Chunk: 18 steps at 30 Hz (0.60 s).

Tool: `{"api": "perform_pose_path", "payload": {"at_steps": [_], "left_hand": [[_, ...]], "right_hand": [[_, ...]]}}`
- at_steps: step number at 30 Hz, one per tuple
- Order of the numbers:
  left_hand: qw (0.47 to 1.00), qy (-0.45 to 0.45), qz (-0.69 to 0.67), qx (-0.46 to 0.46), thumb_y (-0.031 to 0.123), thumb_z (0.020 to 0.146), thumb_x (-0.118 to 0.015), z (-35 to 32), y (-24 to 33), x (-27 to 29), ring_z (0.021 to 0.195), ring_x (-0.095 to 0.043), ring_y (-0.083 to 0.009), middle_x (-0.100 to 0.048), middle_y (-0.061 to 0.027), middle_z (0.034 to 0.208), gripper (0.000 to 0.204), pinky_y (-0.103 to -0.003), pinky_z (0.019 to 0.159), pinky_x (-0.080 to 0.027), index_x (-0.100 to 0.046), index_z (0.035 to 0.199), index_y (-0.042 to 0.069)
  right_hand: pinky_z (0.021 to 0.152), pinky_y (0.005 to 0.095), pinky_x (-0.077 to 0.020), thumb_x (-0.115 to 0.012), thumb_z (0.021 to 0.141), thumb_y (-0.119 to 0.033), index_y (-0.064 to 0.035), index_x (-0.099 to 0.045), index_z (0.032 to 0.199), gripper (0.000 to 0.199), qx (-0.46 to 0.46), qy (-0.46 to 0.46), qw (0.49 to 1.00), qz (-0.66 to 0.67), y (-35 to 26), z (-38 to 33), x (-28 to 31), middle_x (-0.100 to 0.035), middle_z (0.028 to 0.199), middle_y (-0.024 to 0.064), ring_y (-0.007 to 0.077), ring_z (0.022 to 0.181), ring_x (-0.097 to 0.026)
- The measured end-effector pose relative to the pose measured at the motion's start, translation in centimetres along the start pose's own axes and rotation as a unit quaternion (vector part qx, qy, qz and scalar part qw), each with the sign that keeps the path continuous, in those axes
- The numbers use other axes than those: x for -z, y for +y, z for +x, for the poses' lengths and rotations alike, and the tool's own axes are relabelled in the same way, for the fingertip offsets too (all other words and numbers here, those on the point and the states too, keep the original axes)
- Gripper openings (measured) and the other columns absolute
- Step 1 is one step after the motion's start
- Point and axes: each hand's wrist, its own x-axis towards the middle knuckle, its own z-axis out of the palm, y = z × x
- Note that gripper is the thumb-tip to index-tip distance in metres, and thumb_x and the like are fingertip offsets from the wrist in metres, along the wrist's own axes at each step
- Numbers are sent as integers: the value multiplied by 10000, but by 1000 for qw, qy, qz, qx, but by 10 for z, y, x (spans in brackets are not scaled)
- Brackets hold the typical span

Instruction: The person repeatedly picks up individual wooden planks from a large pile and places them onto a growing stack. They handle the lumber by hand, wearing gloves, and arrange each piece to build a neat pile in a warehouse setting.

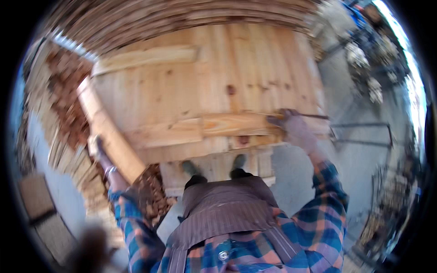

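A long pale board (pixel 116 152) slants along the left edge of the wooden worktop (pixel 182 98). My left hand (pixel 96 148) is closed on its outer side, partly hidden by it. Near the worktop's front edge lies a shorter plank (pixel 236 123) with visible grain, end to end with another plank (pixel 173 133). My right hand (pixel 298 129) is at the shorter plank's right end, fingers bent over it and smeared by motion. Beside that hand a thin dark bar (pixel 316 116) sticks out to the right; whether the hand touches it I cannot tell.
Another board (pixel 148 58) lies on the worktop's far left part. Stacked planks (pixel 182 16) stand behind. Reddish-brown wood scraps (pixel 68 91) fill the left side. A dark metal frame (pixel 364 125) juts out at right. Below the front edge, my feet stand on a wooden platform (pixel 214 170).
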Motion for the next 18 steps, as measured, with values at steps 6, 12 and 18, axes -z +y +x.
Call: {"api": "perform_pose_path", "payload": {"at_steps": [6,12,18], "left_hand": [[998,-31,-20,45,280,1001,-413,2,-21,-33,1129,-470,-163,-498,-47,1241,458,-266,1056,-328,-383,1381,28],[997,65,33,-19,309,958,-561,-20,-6,-41,990,-552,-172,-565,-57,1116,464,-301,952,-464,-465,1320,34],[969,-80,-175,156,306,827,-685,-64,30,-104,1123,-569,-298,-475,-141,1361,820,-434,898,-541,-252,1512,179]], "right_hand": [[987,462,-414,-661,720,-192,-234,-554,1328,619,35,37,995,-87,13,11,-15,-559,1226,166,339,1170,-522],[967,442,-449,-724,719,-253,-214,-473,1394,721,24,47,998,-15,-36,105,15,-498,1333,165,352,1193,-511],[997,438,-447,-758,704,-276,-237,-452,1413,774,-20,159,986,-39,-103,295,43,-474,1384,163,351,1243,-491]]}}
